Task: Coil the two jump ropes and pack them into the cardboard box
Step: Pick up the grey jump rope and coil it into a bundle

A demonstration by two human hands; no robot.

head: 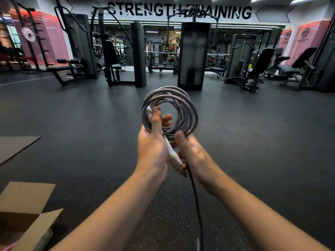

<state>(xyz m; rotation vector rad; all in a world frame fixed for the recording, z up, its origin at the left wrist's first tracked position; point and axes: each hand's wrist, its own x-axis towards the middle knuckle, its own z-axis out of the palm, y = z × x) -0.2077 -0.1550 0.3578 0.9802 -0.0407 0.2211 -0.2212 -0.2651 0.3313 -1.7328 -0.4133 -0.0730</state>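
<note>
Black capital letters reading "STRENGTH TRAINING" [179, 10] run across the white wall band [272, 17] above the gym's weight machines [194, 55]

Head view, gym floor. Both hands are raised at centre frame, holding a grey jump rope wound into a round coil [170, 113] of several loops. The left hand [152, 142] grips the coil's lower left side, thumb up along the loops. The right hand [192, 151] grips the bottom of the coil. A white rope handle [173, 154] lies between the 2 palms. A thin black cord [196, 201] hangs down from the hands. An open brown cardboard box [27, 211] stands at lower left on the dark speckled rubber floor [253, 142].
</note>
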